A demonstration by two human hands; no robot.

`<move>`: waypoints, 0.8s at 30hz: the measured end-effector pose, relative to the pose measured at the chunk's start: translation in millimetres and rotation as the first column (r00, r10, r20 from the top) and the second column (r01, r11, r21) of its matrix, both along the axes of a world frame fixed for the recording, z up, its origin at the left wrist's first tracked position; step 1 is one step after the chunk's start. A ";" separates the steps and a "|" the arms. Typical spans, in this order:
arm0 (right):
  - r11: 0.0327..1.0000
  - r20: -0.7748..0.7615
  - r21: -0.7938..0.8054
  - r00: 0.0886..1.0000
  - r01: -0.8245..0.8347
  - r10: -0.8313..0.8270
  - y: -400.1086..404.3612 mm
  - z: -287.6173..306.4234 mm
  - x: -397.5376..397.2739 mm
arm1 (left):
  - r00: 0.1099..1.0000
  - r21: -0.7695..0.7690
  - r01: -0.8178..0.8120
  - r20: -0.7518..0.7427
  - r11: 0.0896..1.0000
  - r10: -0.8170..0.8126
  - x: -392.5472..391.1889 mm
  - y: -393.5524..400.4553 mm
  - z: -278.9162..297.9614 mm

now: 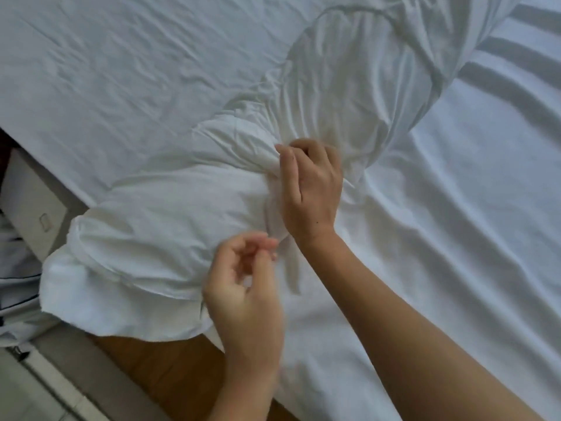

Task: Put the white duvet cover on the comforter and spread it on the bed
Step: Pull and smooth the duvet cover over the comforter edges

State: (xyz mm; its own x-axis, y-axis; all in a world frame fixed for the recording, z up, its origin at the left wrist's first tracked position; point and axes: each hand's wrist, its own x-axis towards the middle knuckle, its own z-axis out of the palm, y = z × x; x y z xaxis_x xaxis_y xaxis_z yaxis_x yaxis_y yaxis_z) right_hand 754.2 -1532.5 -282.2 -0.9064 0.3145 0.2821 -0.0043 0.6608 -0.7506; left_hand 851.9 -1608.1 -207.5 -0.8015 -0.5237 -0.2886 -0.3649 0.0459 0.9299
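R hand [311, 189] sits knuckles-up on the bunched cloth, fingers curled in w/ a gathered ridge of thin white duvet cover [343, 95] pinched between thumb and fingers. L hand [246, 284] hovers just nearer, palm turned up, fingers loosely curled; slightly blurred, so can't tell whether fingertips pinch a bit of fabric or nothing.

Cover fabric is thin, smooth cotton-like weave, full of fine radiating creases around the R-hand grip. It wraps a puffy rounded bulk that runs from the hands up toward the top right like a fat twisted roll. Left of the hands the comforter [127, 262] bulges out, softer and thicker, w/ a rounded, wavy edge hanging past the bed's corner.

All of this lies on the bed [121, 71], covered by a flat white sheet w/ shallow wrinkles. Grey stripes [516, 68] cross the cloth at top right. Warm brown wood floor [158, 369] shows below the bed edge; a pale boxy piece of furniture [33, 205] at left.
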 end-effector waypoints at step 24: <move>0.435 0.434 -0.810 0.901 0.394 -0.009 -2.3 23.1 -48.2 | 0.498 -0.886 0.447 0.358 -0.120 -0.790 -99.4 -125.8 20.6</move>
